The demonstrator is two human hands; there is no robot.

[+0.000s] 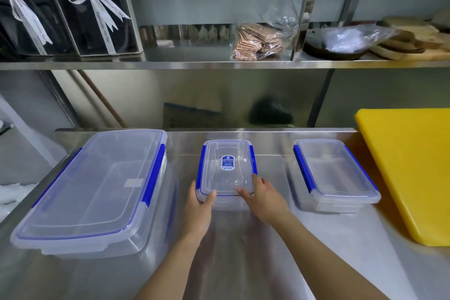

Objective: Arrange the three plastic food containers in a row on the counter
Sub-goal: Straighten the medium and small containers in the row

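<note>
Three clear plastic containers with blue side clips stand on the steel counter (243, 263). The large container (97, 190) is at the left. The small middle container (227, 168) bears a blue label on its lid. A second small container (333, 173) sits at the right. My left hand (198, 209) grips the near left corner of the middle container, thumb on the lid. My right hand (264, 198) holds its near right corner, fingers on the lid edge. The middle container rests on the counter.
A yellow cutting board (409, 173) lies on the counter's right side, close to the right container. A steel shelf (219, 63) overhead carries black gift boxes (63, 7), a bag of wafers (258, 41) and wooden boards (414, 41). The counter's left edge drops off beside the large container.
</note>
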